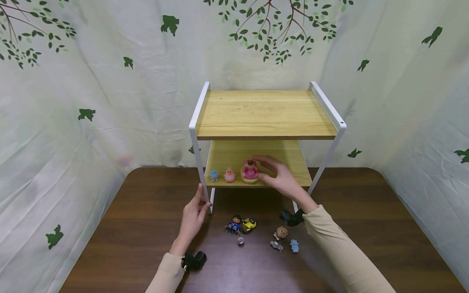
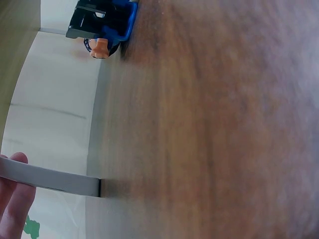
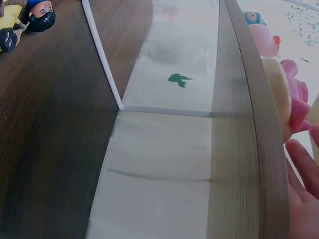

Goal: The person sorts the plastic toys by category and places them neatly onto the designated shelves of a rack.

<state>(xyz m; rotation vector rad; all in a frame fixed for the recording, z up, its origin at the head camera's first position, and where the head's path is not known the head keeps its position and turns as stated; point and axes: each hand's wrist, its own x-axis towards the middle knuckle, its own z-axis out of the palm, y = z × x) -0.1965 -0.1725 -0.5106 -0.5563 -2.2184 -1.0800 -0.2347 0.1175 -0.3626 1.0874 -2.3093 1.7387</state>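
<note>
A pink bear toy (image 1: 250, 171) with a brown face stands upright on a pale yellow base, on the lower board of a two-tier shelf (image 1: 267, 114). My right hand (image 1: 280, 175) holds it from the right, fingers at its head and thumb by its base. Left of the bear stand a pink duck-like toy (image 1: 229, 175) and a small blue figure (image 1: 214, 175). My left hand (image 1: 194, 213) grips the shelf's white front left leg (image 2: 55, 180), with fingertips showing behind it in the left wrist view.
On the brown table (image 1: 146, 228) before the shelf lie a dark-haired doll (image 1: 233, 225), a yellow-and-brown toy (image 1: 248, 225), a small round item (image 1: 240, 241), a brown-headed figure (image 1: 281, 232), a grey toy (image 1: 276, 246) and a light blue figure (image 1: 294, 245). A leaf-patterned curtain hangs around.
</note>
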